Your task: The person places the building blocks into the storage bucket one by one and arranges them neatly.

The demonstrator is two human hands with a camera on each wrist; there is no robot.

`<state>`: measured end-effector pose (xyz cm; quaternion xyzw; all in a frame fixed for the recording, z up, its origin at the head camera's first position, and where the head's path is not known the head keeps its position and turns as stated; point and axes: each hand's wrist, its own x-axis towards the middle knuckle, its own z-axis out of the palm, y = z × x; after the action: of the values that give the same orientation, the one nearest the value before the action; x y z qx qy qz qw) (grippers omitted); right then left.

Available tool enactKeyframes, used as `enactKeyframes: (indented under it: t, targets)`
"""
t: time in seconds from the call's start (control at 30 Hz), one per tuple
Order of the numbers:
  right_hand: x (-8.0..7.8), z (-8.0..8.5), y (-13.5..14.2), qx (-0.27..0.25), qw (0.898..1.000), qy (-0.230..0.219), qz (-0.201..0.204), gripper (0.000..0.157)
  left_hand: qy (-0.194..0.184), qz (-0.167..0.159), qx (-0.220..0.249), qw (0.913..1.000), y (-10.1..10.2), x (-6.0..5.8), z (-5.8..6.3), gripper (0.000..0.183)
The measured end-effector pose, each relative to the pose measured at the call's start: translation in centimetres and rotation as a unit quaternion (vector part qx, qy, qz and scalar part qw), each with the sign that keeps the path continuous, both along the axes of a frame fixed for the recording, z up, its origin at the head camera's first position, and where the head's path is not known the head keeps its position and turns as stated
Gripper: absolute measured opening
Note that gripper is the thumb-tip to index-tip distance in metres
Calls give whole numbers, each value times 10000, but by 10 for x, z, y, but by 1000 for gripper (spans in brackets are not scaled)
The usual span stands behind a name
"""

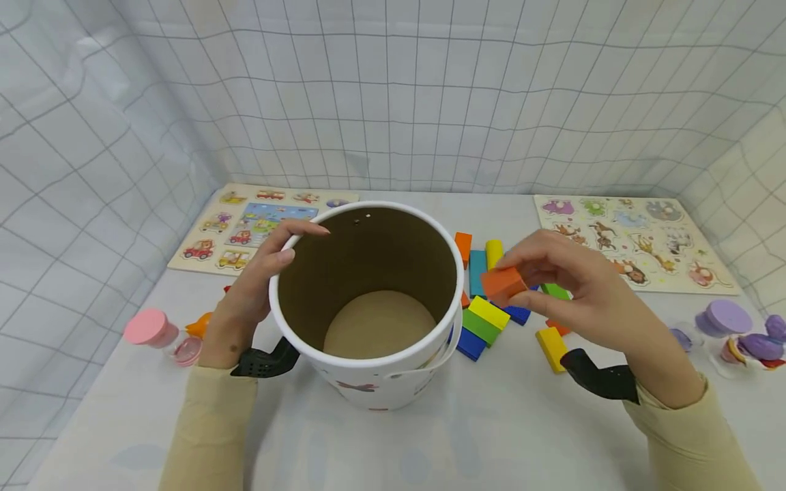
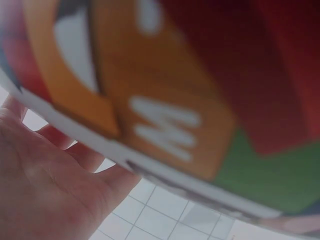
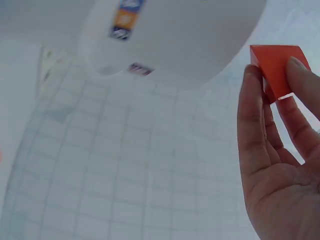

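My right hand [image 1: 571, 286] pinches an orange block [image 1: 502, 284] between thumb and fingers, to the right of a large white bucket [image 1: 457, 334]. In the right wrist view the same orange block [image 3: 280, 67] shows a slanted side, held at the fingertips. At the bucket's left rim is my left hand [image 1: 254, 286], its index finger stretched out over the edge. The left wrist view has the palm [image 2: 50, 185] beside the bucket's printed side [image 2: 165, 115], fingers right at the rim. Inside, the bare brown bottom of the bucket shows.
Coloured blocks [image 1: 482, 320] lie right of the bucket, with a yellow block [image 1: 551, 349] nearer me. Picture puzzle boards stand behind, one left [image 1: 215, 228] and one right [image 1: 638, 245]. A pink-capped toy [image 1: 150, 327] lies left, purple toys [image 1: 724, 319] right. Gridded white curtains enclose the table.
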<state>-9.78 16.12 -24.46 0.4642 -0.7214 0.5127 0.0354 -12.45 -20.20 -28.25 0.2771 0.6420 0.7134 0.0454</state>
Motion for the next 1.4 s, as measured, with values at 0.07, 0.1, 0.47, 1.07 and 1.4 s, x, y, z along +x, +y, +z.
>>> enactKeyframes:
  t: [0.07, 0.1, 0.47, 1.07, 1.4]
  targets:
    - [1, 17, -18, -466, 9979, -86, 440, 34, 39, -32, 19, 10000, 0, 0, 0, 26]
    - [1, 24, -28, -506, 9970, -170, 567, 33, 55, -51, 27, 10000, 0, 0, 0, 26]
    - [-14, 36, -92, 1220, 9889, -673, 521, 32, -54, -97, 40, 9999, 0, 2, 0, 28]
    - [-12, 39, -94, 2352, 9678, -189, 880, 24, -210, 22, -144, 9997, 0, 2, 0, 28]
    - [-7, 14, -40, -535, 9953, -745, 325, 28, -78, -73, -53, 9999, -4, -1, -5, 34]
